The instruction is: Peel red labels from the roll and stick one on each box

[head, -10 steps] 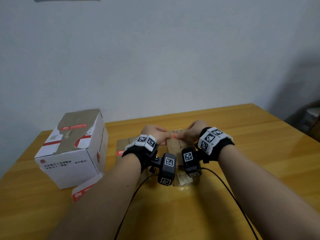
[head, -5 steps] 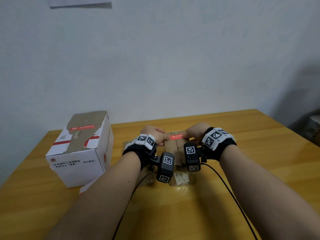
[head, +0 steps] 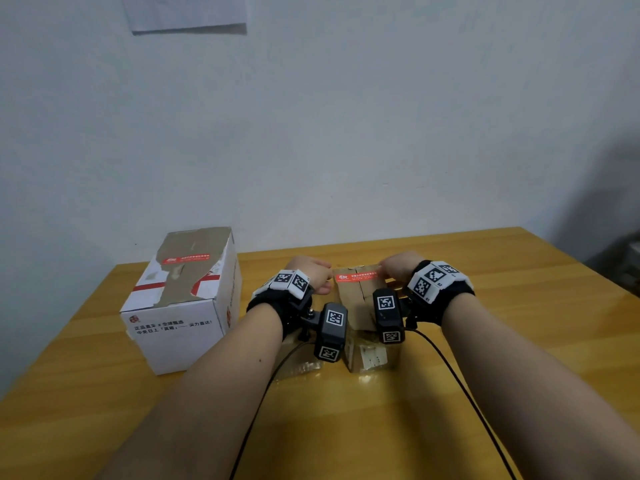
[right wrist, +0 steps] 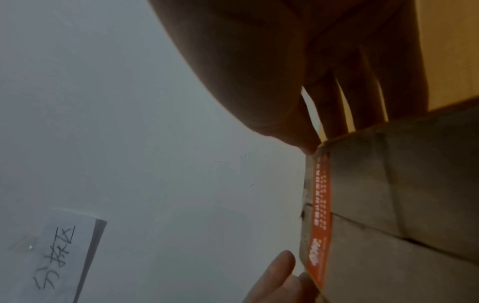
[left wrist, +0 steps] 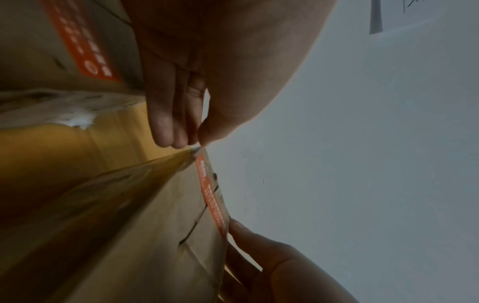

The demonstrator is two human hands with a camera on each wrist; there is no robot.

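- The red label (head: 357, 276) lies flat along the far top edge of the brown cardboard box (head: 360, 303) at mid-table; its long axis runs left to right across the box, the logo end toward the left hand and the lines of white print running toward the right hand
- In the left wrist view the same label (left wrist: 212, 196) hugs the box's far edge, crossing the seam between the top flaps
- The left hand (head: 311, 273) sits at the label's left end, fingertips (left wrist: 166, 135) bunched together with the thumb at the box corner; they touch the corner, but whether they pinch anything I cannot tell
- The right hand (head: 398, 268) sits at the label's right end, fingers curled down over the box's far edge and thumb tip (right wrist: 308, 147) pressing at the corner beside the label; a true grip cannot be confirmed
- A second brown box (head: 298, 365) sits just left of the first, mostly hidden under the left wrist, and in the left wrist view bears its own red label (left wrist: 83, 41)
- A taller white box (head: 180, 337) with torn top paper stands well left and carries a red label (head: 187, 259), long axis also left to right
- All rest on the wooden table (head: 346, 427); a paper sheet (head: 188, 12) hangs on the wall
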